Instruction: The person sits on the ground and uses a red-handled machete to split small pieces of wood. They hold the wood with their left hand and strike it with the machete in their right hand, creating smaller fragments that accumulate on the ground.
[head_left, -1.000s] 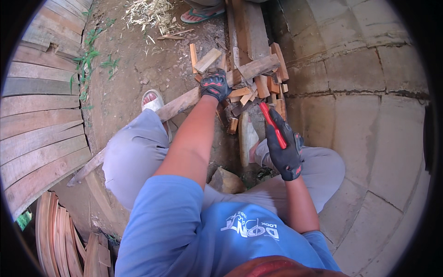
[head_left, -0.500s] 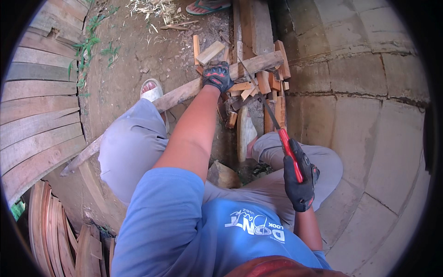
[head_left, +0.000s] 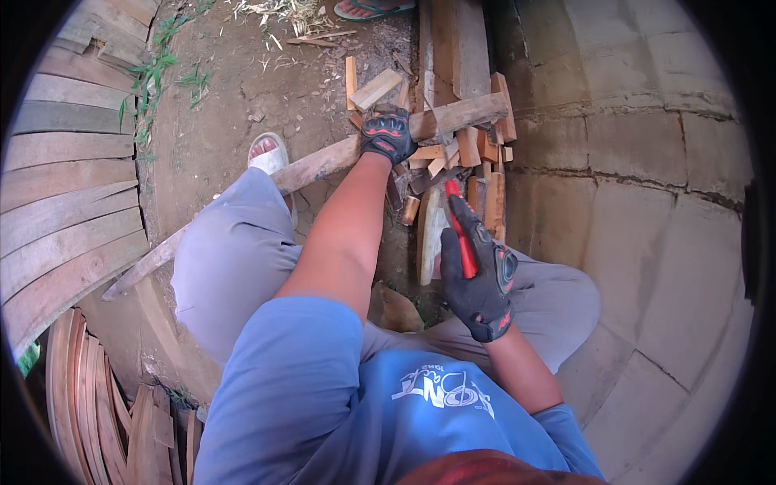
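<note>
Head view, left hand: the gloved left hand (head_left: 388,135) sits on the board, its fingers curled over the wood and gripping it.
Head view, right hand: the gloved right hand (head_left: 477,271) has its fingers closed around the red handle of the saw (head_left: 467,257).
Saw: handle pointing up toward the board; the blade is too thin and faint to trace clearly.
Board: the long board (head_left: 315,167) slants across the ground (head_left: 214,105), from near its left edge, past the left knee (head_left: 230,267), to the wood pieces.
Wood pieces: short wood pieces (head_left: 468,148) lie heaped around the board's right end, toward the ground's right edge, beside the grey blocks (head_left: 638,218).
Beam: a thick beam (head_left: 471,56) runs from the heap toward the ground's far edge.
Stone: a stone (head_left: 398,310) rests on the ground between the legs.
Shavings: pale shavings (head_left: 283,14) lie at the ground's far edge.
</note>
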{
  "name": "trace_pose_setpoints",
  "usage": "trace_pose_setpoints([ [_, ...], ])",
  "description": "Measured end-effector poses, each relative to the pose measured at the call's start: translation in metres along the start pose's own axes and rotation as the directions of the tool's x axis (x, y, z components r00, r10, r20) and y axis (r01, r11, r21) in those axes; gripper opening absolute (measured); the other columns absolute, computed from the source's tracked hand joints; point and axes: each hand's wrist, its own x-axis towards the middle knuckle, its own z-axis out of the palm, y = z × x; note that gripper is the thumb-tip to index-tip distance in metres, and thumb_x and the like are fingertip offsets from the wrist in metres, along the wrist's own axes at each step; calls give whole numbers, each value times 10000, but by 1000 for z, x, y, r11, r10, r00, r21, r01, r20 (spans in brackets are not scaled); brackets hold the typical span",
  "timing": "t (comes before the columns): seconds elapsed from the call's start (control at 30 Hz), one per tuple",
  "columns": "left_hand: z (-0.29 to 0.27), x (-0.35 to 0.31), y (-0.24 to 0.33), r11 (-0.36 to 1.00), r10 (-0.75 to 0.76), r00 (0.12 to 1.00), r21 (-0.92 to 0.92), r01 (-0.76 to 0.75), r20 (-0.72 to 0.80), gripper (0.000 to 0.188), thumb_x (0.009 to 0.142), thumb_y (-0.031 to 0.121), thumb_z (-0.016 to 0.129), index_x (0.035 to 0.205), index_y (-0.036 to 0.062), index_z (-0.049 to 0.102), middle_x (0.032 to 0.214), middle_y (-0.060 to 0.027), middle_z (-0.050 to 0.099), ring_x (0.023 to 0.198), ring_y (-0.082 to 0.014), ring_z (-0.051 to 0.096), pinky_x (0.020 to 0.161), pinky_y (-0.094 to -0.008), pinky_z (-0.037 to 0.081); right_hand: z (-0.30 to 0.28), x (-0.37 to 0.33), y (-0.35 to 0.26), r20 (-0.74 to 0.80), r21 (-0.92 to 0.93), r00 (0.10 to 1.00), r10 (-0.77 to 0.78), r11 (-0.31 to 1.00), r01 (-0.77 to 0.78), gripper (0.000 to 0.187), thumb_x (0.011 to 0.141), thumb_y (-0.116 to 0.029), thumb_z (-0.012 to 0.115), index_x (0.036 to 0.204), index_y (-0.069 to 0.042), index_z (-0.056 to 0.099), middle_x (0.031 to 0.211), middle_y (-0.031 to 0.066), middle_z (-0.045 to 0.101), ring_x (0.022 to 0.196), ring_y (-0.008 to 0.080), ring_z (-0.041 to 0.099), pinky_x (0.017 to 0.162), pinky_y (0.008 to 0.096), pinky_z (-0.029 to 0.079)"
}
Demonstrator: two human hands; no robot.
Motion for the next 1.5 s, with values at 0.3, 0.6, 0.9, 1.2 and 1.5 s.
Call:
trace_pose_setpoints([
  [0.3,5,3,-6,999,49,998,-20,-50,-47,528,803,397,812,1207,73,706,1187,-185,764,1146,-361,739,973,-479,592,-16,-23,85,-136,81,984,119,991,-108,382,1066,-185,667,1419,-41,694,1217,165,793,1036,262,776,908,387,585],
  [0.6,-9,-3,2,1000,-4,1000,-16,4,3,572,821,406,785,1257,51,679,1222,-214,741,1155,-396,725,999,-493,580,-23,-11,85,-164,62,985,55,997,-46,393,1065,-175,643,1432,-39,678,1254,216,767,1128,335,765,967,420,580],
  [0.9,-17,9,-4,999,44,992,-37,-39,119,634,813,433,772,1291,27,673,1292,-251,721,1220,-403,705,1051,-482,563,-19,-17,75,-132,100,991,31,995,-17,430,1054,-202,660,1459,-59,659,1270,221,756,1118,369,764,949,447,590],
  [1.2,-40,22,-8,997,68,925,-69,-45,375,766,716,440,779,1344,16,668,1388,-251,693,1277,-390,682,1081,-475,549,-29,-17,79,-101,117,995,15,993,-3,379,1053,-162,664,1415,-55,696,1305,188,759,1220,342,736,1025,425,566],
  [1.5,-61,39,-9,990,65,827,-138,16,559,752,644,427,815,1292,56,727,1368,-209,711,1244,-353,692,1034,-452,554,-40,-14,81,-138,150,987,76,987,-55,359,1049,-158,683,1388,-47,718,1251,182,784,1151,282,769,988,391,573],
])
